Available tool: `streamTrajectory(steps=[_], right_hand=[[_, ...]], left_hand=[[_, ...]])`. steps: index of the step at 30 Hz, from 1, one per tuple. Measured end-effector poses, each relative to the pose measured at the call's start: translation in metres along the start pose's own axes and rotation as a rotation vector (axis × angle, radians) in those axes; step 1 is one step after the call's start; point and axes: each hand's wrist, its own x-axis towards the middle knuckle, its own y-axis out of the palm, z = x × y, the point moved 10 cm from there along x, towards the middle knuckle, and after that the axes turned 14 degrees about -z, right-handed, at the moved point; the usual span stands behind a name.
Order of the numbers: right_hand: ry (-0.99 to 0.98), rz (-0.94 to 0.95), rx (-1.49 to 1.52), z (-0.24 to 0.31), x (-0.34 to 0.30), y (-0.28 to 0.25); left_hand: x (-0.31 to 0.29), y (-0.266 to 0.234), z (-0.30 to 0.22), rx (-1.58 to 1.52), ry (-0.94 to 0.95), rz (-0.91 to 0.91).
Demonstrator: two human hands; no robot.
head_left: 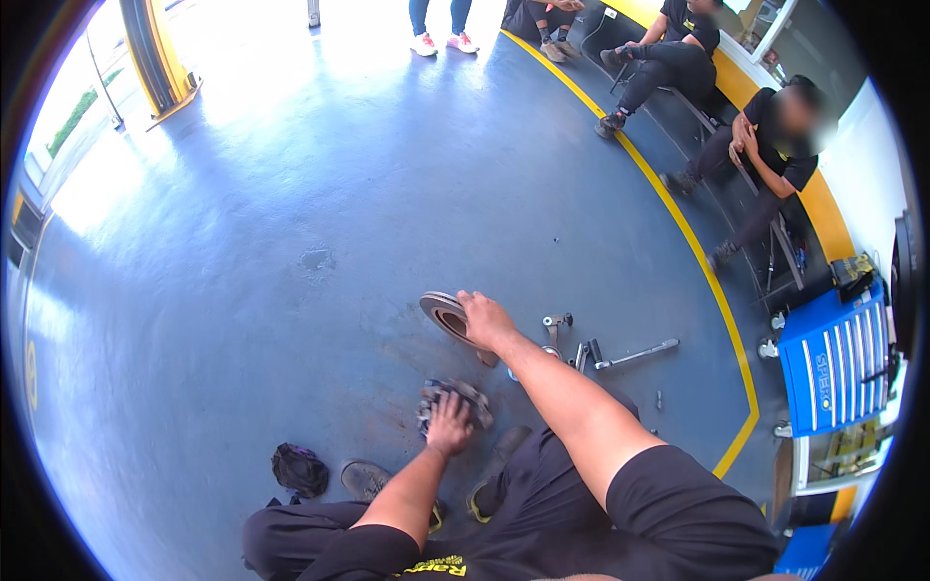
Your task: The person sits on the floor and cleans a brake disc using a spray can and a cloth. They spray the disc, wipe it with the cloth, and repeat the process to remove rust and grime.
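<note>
My right hand (487,320) grips the rim of a brake disc (438,308), which stands tilted over the floor with a worn, brownish inner face. The fingers on its far side are partly hidden. Closer to me, my left hand (450,421) rests on a crumpled, dark patterned rag (475,395) with its fingers bent into the cloth. Just right of the disc lie a metal part (554,327) and a long-handled ratchet wrench (639,354), partly behind my right forearm.
A black crumpled cloth or bag (300,471) lies by my left shoe (364,478). To the right stands a blue wheeled tool cabinet (814,358) beyond a yellow floor line (705,254). Several people sit along the right wall; another person's shoes (463,43) show at the far side.
</note>
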Motion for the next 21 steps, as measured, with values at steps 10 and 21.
streamTrajectory(steps=[10, 21], right_hand=[[0.025, 0.09, -0.066, -0.057, -0.009, 0.045], [-0.031, -0.106, 0.035, -0.054, 0.011, 0.019]], left_hand=[[-0.095, 0.001, -0.029, 0.27, 0.305, 0.562], [0.019, -0.014, 0.127, 0.176, -0.107, -0.21]])
